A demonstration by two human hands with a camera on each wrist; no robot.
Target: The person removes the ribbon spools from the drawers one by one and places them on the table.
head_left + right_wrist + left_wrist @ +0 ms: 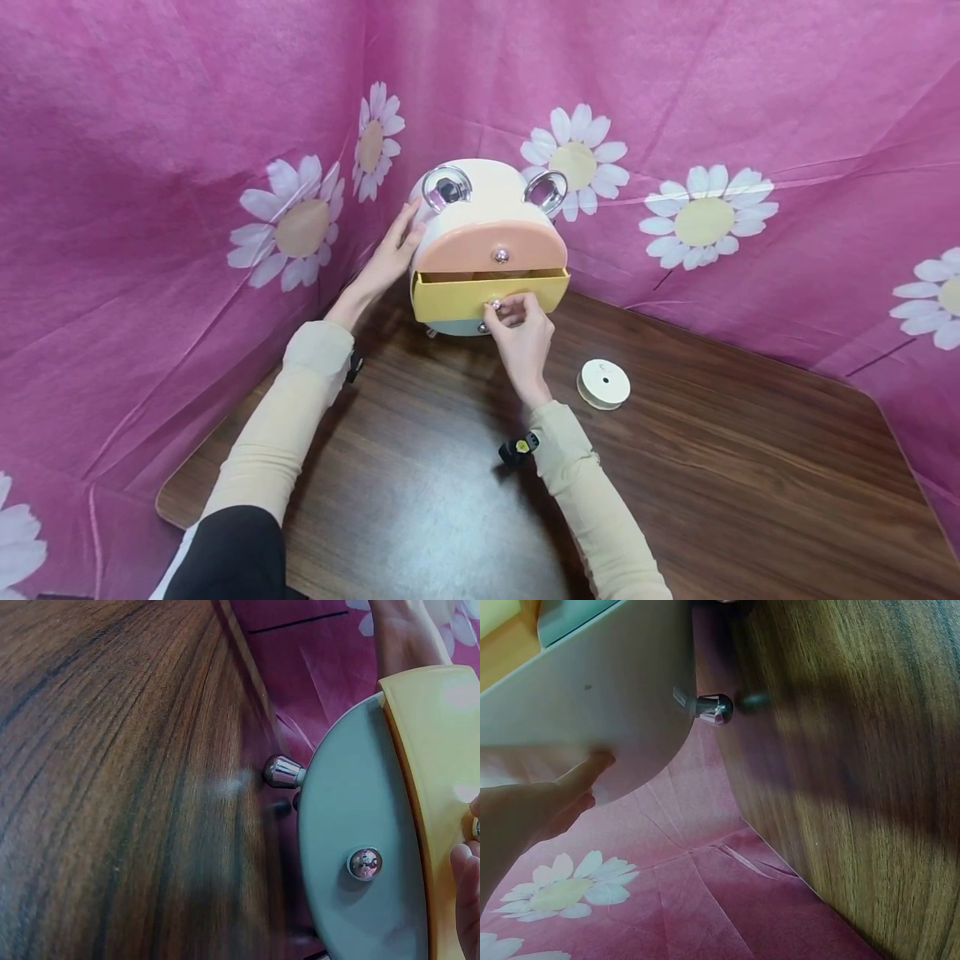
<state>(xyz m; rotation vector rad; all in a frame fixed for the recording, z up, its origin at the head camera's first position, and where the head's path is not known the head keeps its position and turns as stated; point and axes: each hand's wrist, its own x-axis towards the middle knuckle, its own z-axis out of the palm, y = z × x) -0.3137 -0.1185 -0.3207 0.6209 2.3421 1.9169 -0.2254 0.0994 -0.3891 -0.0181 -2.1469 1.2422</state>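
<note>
The yellow drawer [453, 300] is jutting from the middle of the cabinet [487, 196]; the right hand [522, 340] is pinching its knob [494, 305], and the left hand [393, 254], fingers extended, is resting against the cabinet's side. Sliding the drawer seems the step, calling for a braced cabinet. Right of the cabinet, a white spool [603, 385] is lying on the table [405, 442], seemingly not blocking.

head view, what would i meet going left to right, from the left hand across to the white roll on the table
Left hand → silver-ringed eye on the picture's left → right hand, pinching the knob of the yellow drawer → white roll
</note>
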